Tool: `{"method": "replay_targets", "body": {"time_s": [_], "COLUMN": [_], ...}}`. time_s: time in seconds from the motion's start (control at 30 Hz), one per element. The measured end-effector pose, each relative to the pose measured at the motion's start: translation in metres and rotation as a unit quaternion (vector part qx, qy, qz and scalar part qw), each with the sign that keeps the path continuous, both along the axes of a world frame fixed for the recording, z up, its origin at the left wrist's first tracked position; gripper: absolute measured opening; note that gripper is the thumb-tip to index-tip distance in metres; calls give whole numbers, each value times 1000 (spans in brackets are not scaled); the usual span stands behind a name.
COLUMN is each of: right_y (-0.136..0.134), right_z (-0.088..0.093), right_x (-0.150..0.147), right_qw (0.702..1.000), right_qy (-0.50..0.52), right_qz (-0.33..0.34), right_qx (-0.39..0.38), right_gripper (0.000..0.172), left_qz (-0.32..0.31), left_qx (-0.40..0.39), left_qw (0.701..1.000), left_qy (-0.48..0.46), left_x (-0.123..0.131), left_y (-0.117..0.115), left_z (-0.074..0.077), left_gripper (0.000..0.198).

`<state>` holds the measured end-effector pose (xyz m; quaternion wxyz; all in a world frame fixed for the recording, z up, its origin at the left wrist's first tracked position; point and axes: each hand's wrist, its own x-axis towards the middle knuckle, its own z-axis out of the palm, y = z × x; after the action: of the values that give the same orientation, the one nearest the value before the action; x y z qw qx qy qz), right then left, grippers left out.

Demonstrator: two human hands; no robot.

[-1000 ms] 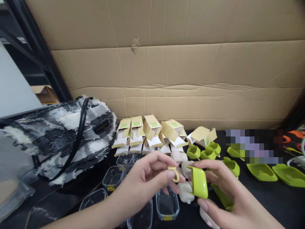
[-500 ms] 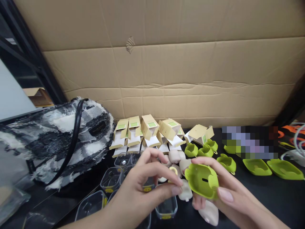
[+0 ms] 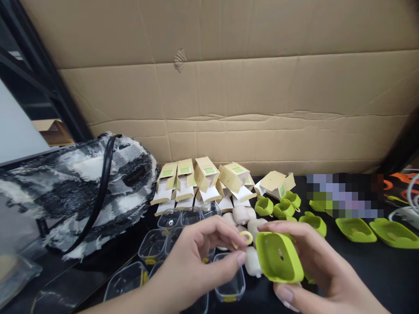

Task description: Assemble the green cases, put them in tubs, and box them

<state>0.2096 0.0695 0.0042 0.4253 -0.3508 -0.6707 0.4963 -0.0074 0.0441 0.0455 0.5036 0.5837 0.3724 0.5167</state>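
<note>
My left hand (image 3: 199, 261) pinches a small pale yellow ring (image 3: 245, 237) between thumb and fingers, just left of a green silicone case (image 3: 278, 257). My right hand (image 3: 314, 270) grips that green case, its hollow side with a small slot turned toward me. Ring and case are a short gap apart. Under my hands lie beige silicone cases (image 3: 253, 261) and several clear plastic boxes (image 3: 153, 244) on the black table (image 3: 376, 270).
Several small kraft cartons (image 3: 206, 174) stand behind, against a big cardboard sheet (image 3: 229, 109). More green cases (image 3: 283, 209) and flat green shells (image 3: 356, 229) lie to the right. A black-and-white fuzzy bag (image 3: 81, 187) sits at left, white cables (image 3: 409, 209) at far right.
My right hand has turned the green case so its open side faces me. The left hand lifted the yellow ring into clearer view beside it.
</note>
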Motion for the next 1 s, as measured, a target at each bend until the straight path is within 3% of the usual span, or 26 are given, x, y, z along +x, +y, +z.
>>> {"method": "replay_targets", "body": {"time_s": [0.13, 0.23, 0.37, 0.5, 0.73, 0.87, 1.0], "right_y": [-2, -2, 1, 4, -2, -3, -3], "right_z": [-2, -3, -2, 0, -6, -8, -7], "right_x": [-3, -1, 1, -5, -8, -1, 0], "right_qw": [1000, 1000, 996, 984, 968, 959, 950], "right_qy": [16, 7, -56, -99, -107, -99, -87], "right_qz": [7, 13, 14, -32, -32, 16, 39], "right_qx": [-15, -3, 67, 145, 226, 266, 297], "right_gripper": [49, 48, 49, 61, 65, 64, 65], "left_qz": [-1, -4, 5, 9, -7, 8, 34], "left_qx": [3, 16, 148, 248, 295, 328, 312], "left_qw": [1000, 999, 979, 951, 930, 909, 902], "left_qy": [27, 39, 141, 182, 218, 256, 297], "left_x": [-1, -1, -1, -1, 3, 4, 4], "left_y": [-3, -5, -5, -5, -7, -9, -12], "left_z": [0, 1, 5, 7, 4, 4, 3], "left_gripper": [15, 28, 23, 17, 13, 13, 11]}}
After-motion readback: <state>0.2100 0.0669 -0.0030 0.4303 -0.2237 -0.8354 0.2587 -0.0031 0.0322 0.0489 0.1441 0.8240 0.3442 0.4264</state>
